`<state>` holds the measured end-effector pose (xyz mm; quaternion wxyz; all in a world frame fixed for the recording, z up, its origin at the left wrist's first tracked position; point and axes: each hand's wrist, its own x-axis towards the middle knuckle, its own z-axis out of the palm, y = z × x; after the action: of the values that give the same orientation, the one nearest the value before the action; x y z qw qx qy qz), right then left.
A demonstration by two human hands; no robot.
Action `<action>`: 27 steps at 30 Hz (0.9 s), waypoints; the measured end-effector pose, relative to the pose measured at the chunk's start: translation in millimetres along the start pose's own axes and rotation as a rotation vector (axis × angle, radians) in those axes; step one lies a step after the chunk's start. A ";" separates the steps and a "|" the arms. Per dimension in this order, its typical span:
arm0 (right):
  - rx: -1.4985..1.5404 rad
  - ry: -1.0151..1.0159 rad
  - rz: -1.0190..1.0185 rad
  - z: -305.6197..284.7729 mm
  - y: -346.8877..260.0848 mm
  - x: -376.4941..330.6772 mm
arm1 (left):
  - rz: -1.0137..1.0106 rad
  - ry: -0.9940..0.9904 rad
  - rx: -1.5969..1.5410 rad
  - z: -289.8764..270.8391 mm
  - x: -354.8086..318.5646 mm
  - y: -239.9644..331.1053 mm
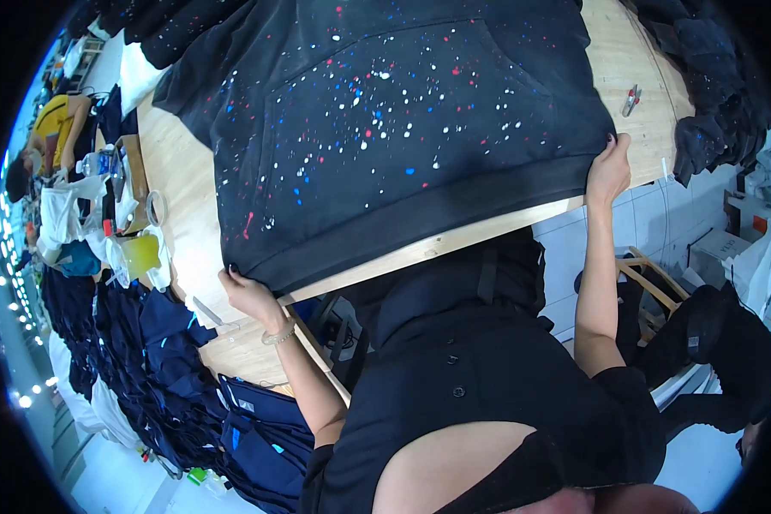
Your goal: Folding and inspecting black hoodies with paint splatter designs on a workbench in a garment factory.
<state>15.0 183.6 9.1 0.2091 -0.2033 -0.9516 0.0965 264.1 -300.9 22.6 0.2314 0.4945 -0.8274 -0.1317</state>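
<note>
A black hoodie [403,111] speckled with white, red and blue paint-like spots lies spread on a light wooden table [184,201]. Its front pocket faces up and its ribbed hem runs along the table's near edge. My left hand [253,300], with a bracelet at the wrist, pinches the hem's left corner. At the opposite corner, my right hand [609,171] grips the hem between thumb and fingers. Between my two hands the hem is stretched out nearly straight. The hoodie's upper part runs out of view at the top.
Small red-and-silver thread snips [631,100] lie right of the hoodie. Dark garments [720,94] are heaped at the far right, and a pile of navy clothes [146,360] at left. A tape roll [156,207] sits by the left edge. A person in yellow [56,128] is beyond.
</note>
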 end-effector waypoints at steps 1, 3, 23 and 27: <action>-0.002 0.016 -0.062 2.8 6.1 -1.9 | 0.000 -0.009 -0.001 3.7 -1.5 -0.1; -0.011 0.026 -0.123 4.2 11.8 -4.1 | 0.026 0.013 0.099 8.5 -4.7 -3.7; 0.086 -0.089 -0.223 18.6 31.1 -10.8 | 0.002 -0.012 0.032 6.4 -16.3 -4.5; 0.246 -0.305 -0.315 6.3 45.4 -6.9 | -0.027 -0.181 -0.177 -6.4 -18.7 1.4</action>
<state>33.7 220.9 -11.2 0.0986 -0.0087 -0.9732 0.2075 273.9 -283.8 23.9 0.1966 0.4692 -0.8234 -0.2514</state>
